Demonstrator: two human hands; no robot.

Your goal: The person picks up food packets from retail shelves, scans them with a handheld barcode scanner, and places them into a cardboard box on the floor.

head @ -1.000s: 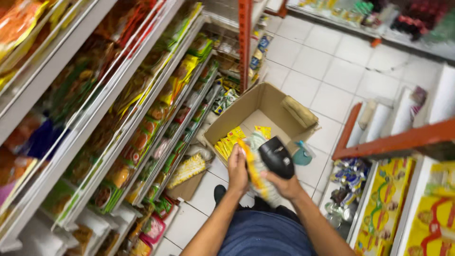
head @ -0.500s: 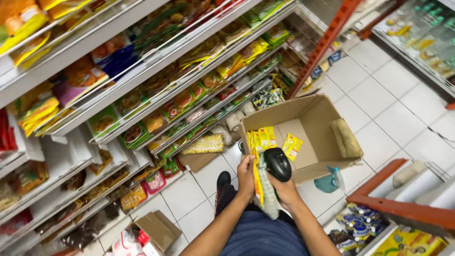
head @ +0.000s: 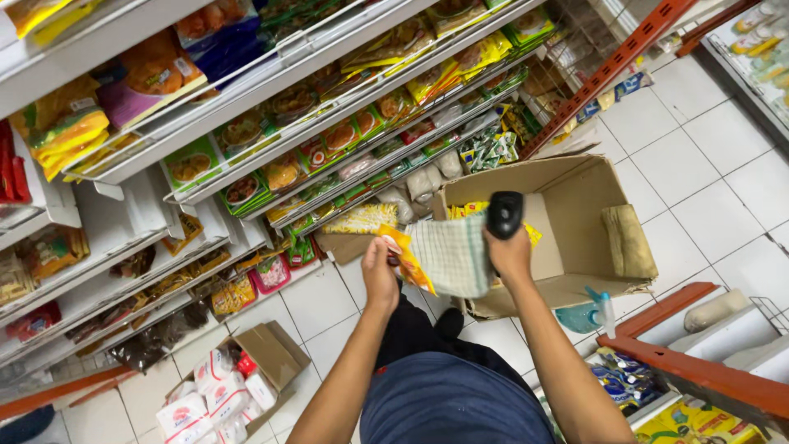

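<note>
My left hand [head: 380, 271] holds a yellow and orange snack packet [head: 408, 256] by its edge, in front of my body. My right hand [head: 509, 251] grips a black handheld scanner [head: 504, 214] together with a checked cloth [head: 452, 253] that hangs over the packet. Behind both hands an open cardboard box [head: 575, 197] stands on the tiled floor, with more yellow packets [head: 465, 210] at its left inner side. A folded tan cloth [head: 627, 240] lies over the box's right wall.
Sloped shelves [head: 271, 90] full of food packets fill the left and top. A smaller open carton [head: 271, 353] with white packs sits on the floor at lower left. A blue spray bottle [head: 590, 312] lies beside the box. An orange rack beam [head: 699, 374] crosses the lower right.
The view has swung so the shelves fill more of the frame. The checked cloth now hangs spread over the packet, and my hands sit slightly further apart.
</note>
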